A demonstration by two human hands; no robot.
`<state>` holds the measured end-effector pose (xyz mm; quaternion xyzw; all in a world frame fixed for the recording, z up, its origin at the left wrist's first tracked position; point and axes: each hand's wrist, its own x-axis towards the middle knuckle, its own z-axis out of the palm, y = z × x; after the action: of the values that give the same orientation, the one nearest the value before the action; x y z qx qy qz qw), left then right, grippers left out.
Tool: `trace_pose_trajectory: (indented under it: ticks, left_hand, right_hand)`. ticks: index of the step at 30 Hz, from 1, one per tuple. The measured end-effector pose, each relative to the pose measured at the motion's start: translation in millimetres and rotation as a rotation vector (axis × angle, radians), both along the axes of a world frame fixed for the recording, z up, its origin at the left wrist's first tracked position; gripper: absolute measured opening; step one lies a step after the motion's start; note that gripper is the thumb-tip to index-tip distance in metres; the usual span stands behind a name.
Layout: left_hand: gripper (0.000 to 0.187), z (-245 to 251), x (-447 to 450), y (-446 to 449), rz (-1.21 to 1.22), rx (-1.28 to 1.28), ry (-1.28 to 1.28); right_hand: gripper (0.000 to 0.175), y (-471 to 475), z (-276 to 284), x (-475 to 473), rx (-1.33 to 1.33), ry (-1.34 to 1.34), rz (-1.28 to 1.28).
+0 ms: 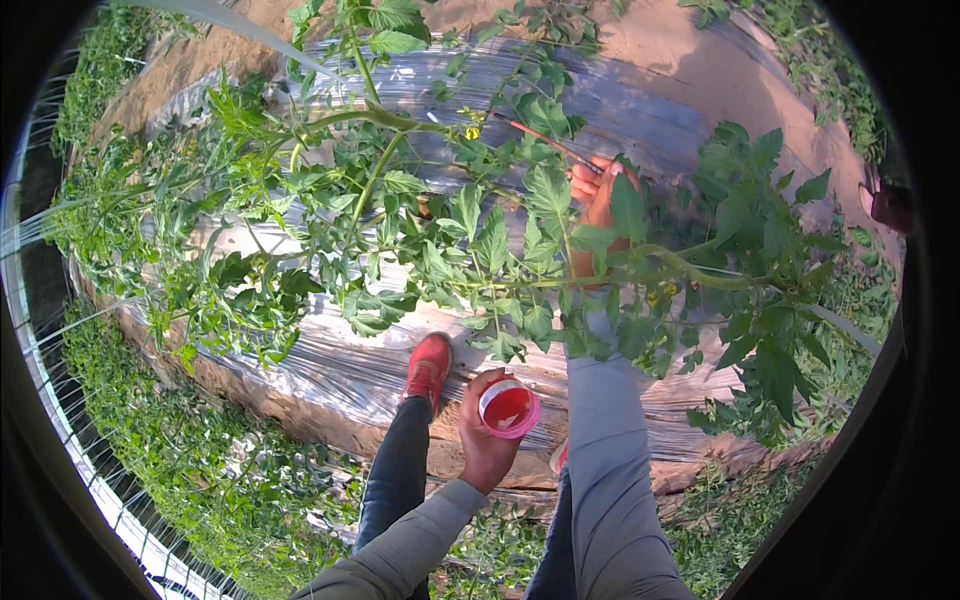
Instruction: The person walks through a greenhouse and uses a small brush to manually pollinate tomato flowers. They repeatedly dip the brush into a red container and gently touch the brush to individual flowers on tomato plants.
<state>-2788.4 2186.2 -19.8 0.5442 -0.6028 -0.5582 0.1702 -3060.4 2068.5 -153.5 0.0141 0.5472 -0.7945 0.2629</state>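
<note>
My left hand holds a small open cup with a pink rim and red liquid in it, low in front of my legs. Reached out among the tomato leaves, my right hand grips a thin brush with a reddish handle. The brush's tip points up and left, close beside a cluster of yellow tomato flowers on a green stem. Whether the tip touches a flower cannot be told. Leaves hide part of my right hand and wrist.
Tomato vines spread across the bed in front of me, over plastic mulch film. Pale strings run to the stems. My red shoe stands on the film. Bare soil lies beyond, and more plants grow behind and beside.
</note>
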Motion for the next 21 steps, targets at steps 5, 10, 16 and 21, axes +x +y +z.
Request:
trace_pose_trajectory:
  ticks: [5,10,16,21]
  left_hand:
    - [0.068,-3,-8,1,0.051,0.058,0.052]
    - [0.065,-4,-10,0,0.084,0.113,0.084]
    - [0.065,-9,-9,1,0.076,0.123,0.068]
    - [0.065,-9,-8,0,0.096,0.168,0.094]
  right_hand:
    - [0.044,-7,6,5,0.082,0.116,-0.04]
    - [0.05,-12,17,10,0.173,0.099,-0.035]
    - [0.04,-14,22,5,0.1,0.069,-0.082]
    - [0.04,-20,28,10,0.092,0.123,-0.125]
